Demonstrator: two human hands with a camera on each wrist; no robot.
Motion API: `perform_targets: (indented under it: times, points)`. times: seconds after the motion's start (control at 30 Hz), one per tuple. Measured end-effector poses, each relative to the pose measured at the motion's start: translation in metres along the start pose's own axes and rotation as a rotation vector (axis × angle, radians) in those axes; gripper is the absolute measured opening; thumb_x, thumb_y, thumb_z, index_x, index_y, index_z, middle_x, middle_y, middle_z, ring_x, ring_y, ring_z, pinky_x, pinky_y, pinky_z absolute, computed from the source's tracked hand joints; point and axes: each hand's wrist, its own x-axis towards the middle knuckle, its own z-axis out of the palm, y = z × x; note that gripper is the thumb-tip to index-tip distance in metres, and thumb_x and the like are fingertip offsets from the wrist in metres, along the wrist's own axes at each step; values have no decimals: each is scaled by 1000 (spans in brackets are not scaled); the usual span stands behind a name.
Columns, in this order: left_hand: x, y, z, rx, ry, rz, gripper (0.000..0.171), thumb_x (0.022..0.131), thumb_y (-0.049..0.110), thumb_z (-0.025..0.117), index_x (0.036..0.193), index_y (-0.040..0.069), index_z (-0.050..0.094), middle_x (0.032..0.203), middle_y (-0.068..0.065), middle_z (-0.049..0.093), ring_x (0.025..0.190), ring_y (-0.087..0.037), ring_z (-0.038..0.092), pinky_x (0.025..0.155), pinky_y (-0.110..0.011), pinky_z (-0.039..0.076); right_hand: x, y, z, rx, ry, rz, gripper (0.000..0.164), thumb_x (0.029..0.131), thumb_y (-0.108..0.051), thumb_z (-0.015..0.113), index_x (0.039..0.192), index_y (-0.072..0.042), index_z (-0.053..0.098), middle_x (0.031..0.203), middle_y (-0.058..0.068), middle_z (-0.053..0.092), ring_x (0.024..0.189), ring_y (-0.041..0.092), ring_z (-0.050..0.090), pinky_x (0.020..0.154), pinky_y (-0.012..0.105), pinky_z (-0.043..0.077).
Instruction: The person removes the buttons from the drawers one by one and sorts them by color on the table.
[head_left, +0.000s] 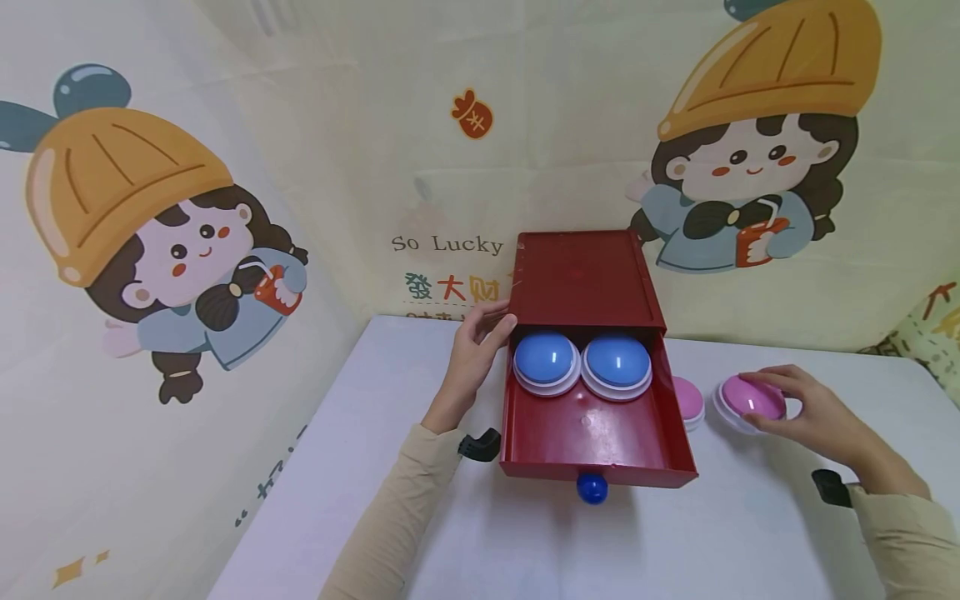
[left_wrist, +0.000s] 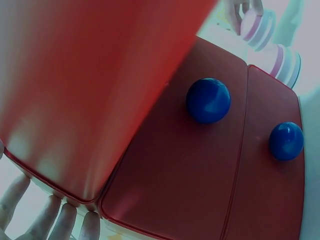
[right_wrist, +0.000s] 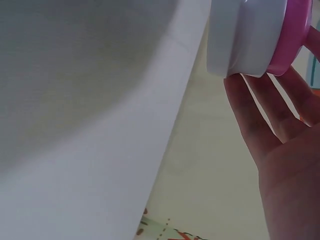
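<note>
The right hand has its fingers curled on a pink dome near the worktop's right edge; it seems light, smooth, slippery: grip the white rim. The left hand rests, fingers straight, against the red drawer box

Red box and drawer, glossy smooth plastic or lacquer; blue domes and pink dome, glossy plastic on white bases; table, matt white

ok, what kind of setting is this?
Likely a staged indoor tabletop booth: a white table closed in by cartoon-print backdrop walls, with a red drawer box holding blue dome containers.
</note>
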Motion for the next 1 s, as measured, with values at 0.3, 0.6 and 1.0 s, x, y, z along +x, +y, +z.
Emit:
perform_targets:
  times: [0.3, 0.6, 1.0]
  points:
    - [-1, 0, 1, -4, 3, -10, 38, 89, 36, 60, 123, 21, 54, 121, 2, 55, 112, -14, 52, 88, -34, 48, -1, 9, 9, 13, -17, 18, 61, 72, -27, 79, 123, -4, 53, 115, 17, 44, 101, 40, 43, 61, 15, 46]
    - [-1, 2, 1, 4, 5, -16, 38, 89, 36, 59, 123, 21, 53, 122, 2, 55, 113, -14, 51, 88, -34, 48, 1, 17, 18, 9, 2, 16, 60, 73, -26, 79, 122, -3, 53, 116, 19, 44, 101, 37, 41, 65, 11, 43]
    - [-2, 3, 0, -7, 3, -11, 37, 89, 33, 59, 123, 19, 54, 121, 1, 55, 112, -15, 52, 89, -34, 48, 3, 19, 24, 11, -5, 31, 62, 71, -28, 80, 121, -3, 53, 116, 19, 44, 104, 40, 41, 62, 13, 44]
